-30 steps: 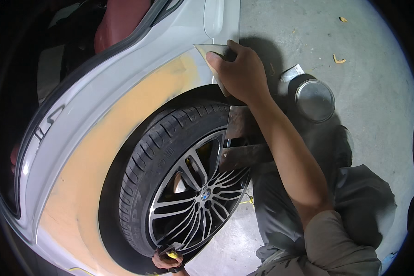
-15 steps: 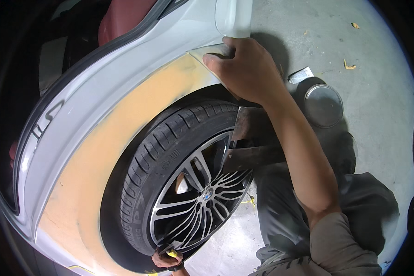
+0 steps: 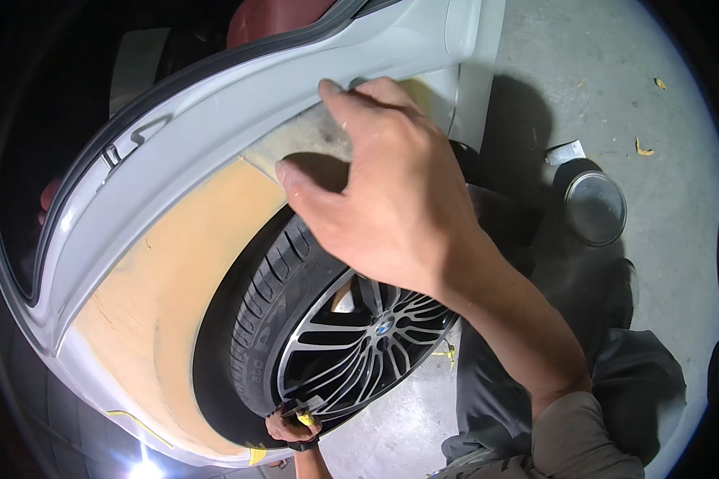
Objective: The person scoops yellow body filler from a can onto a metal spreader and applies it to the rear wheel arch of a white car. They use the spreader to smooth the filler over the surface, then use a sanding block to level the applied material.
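My right hand (image 3: 387, 191) is curved over a pale grey flexible sheet (image 3: 272, 156), thumb and fingers gripping it against the upper band of tan filler on the white car's fender (image 3: 152, 295). The hand covers much of the sheet. Below the arch is a tyre (image 3: 256, 355) on a black and silver spoked wheel (image 3: 383, 327). My left hand (image 3: 290, 425), small at the bottom, is closed on a scraper (image 3: 306, 417) with a yellow part and a flat blade, beside the tyre's lower edge.
A round metal tin (image 3: 595, 206) and a small white tube (image 3: 565, 152) lie on the concrete floor (image 3: 647, 279) at right, with dry leaves. A red seat (image 3: 272, 20) shows inside the car. My grey-trousered legs are at lower right; a bright light glows at lower left.
My right hand and the sheet have moved leftward along the fender and look larger, nearer the camera. The view has shifted, so car and floor items sit farther right. My left hand keeps the scraper.
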Demonstrator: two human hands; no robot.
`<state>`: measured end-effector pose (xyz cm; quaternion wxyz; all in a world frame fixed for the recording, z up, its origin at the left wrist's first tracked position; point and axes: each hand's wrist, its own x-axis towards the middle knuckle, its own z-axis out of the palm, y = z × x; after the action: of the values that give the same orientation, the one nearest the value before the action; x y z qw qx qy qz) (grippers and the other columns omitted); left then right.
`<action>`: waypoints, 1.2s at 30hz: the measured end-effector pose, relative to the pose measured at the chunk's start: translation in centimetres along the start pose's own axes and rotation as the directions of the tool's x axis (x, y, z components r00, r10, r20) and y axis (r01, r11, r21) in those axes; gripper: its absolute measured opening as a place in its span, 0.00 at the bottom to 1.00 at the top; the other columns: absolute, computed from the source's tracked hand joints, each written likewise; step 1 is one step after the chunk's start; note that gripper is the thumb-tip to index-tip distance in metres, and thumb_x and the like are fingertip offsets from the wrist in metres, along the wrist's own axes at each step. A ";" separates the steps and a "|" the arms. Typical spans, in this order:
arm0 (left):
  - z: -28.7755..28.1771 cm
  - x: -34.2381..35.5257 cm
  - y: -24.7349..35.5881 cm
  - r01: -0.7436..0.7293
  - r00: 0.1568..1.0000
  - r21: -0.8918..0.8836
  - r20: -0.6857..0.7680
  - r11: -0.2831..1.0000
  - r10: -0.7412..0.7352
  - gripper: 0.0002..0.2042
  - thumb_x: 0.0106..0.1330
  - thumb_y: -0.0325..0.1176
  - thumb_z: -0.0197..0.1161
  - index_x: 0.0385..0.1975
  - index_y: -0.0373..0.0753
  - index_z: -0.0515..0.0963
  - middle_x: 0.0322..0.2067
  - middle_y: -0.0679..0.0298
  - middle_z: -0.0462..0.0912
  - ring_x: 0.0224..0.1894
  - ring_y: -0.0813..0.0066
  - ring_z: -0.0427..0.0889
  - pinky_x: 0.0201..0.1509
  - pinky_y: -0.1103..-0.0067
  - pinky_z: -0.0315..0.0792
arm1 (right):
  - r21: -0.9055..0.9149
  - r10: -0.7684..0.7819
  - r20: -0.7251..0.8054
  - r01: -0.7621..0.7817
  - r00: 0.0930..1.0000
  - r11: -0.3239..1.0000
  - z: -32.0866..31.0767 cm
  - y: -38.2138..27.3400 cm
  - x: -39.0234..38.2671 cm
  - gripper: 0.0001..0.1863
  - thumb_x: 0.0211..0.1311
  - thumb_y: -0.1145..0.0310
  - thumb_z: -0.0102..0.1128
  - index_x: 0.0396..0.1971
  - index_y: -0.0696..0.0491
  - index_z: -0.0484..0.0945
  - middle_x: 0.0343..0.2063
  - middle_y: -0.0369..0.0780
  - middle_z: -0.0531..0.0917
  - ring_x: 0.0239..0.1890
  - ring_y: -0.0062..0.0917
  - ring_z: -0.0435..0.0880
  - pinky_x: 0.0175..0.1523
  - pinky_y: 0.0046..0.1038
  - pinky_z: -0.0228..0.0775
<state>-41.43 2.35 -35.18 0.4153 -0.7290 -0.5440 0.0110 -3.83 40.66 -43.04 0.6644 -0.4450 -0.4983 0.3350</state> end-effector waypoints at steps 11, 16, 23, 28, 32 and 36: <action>0.0 -1.0 -0.9 -0.109 0.993 -0.035 0.035 0.993 0.111 0.33 0.70 0.50 0.56 0.67 0.31 0.64 0.46 0.43 0.83 0.40 0.44 0.83 0.44 0.59 0.77 | 0.172 0.566 -0.318 -0.541 0.760 0.823 1.2 14.5 -0.9 0.41 0.59 0.48 0.67 0.61 0.70 0.76 0.45 0.58 0.84 0.50 0.48 0.86 0.56 0.41 0.78; 0.2 -1.0 -1.0 -0.049 0.999 -0.034 -0.002 0.998 0.049 0.32 0.67 0.51 0.58 0.62 0.29 0.69 0.44 0.43 0.84 0.39 0.44 0.83 0.43 0.60 0.76 | 0.251 0.558 -0.294 -0.501 0.776 0.828 3.6 12.5 -0.8 0.43 0.63 0.47 0.68 0.64 0.70 0.72 0.55 0.59 0.79 0.59 0.48 0.81 0.64 0.38 0.73; 0.5 -0.3 -0.6 -0.060 0.997 -0.039 -0.060 0.997 0.058 0.34 0.64 0.53 0.59 0.60 0.26 0.70 0.41 0.44 0.84 0.36 0.47 0.82 0.40 0.63 0.76 | 0.195 0.036 -0.267 0.018 0.963 0.981 5.7 2.4 -3.1 0.41 0.59 0.60 0.76 0.65 0.71 0.70 0.55 0.52 0.73 0.55 0.40 0.79 0.60 0.36 0.75; 0.3 0.2 0.1 0.031 1.000 -0.065 0.008 0.997 -0.030 0.29 0.64 0.49 0.60 0.54 0.27 0.74 0.36 0.48 0.84 0.33 0.48 0.82 0.37 0.65 0.75 | 0.245 0.323 -0.333 -0.250 0.886 0.937 4.4 3.7 -1.5 0.40 0.60 0.60 0.75 0.65 0.71 0.71 0.55 0.51 0.73 0.54 0.39 0.79 0.59 0.34 0.76; 0.4 0.4 -0.1 -0.037 0.996 -0.052 -0.079 0.998 0.032 0.30 0.64 0.49 0.60 0.56 0.27 0.73 0.38 0.47 0.84 0.35 0.46 0.83 0.39 0.63 0.77 | 0.139 0.018 -0.250 0.018 0.968 0.990 6.3 1.9 -3.1 0.44 0.55 0.62 0.78 0.68 0.67 0.69 0.55 0.52 0.71 0.55 0.41 0.77 0.58 0.36 0.76; 0.6 0.4 -0.7 -0.068 0.997 -0.049 0.039 0.996 0.070 0.34 0.68 0.50 0.58 0.63 0.26 0.67 0.43 0.42 0.82 0.33 0.42 0.84 0.42 0.60 0.81 | 0.271 -0.002 -0.329 0.096 0.944 0.958 7.9 2.3 -6.3 0.47 0.57 0.62 0.78 0.71 0.63 0.63 0.55 0.51 0.67 0.49 0.36 0.78 0.55 0.41 0.77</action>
<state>-42.11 3.10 -34.99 0.3860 -0.7567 -0.5270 0.0268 -13.17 37.98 -46.61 0.8025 -0.3818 -0.3398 0.3078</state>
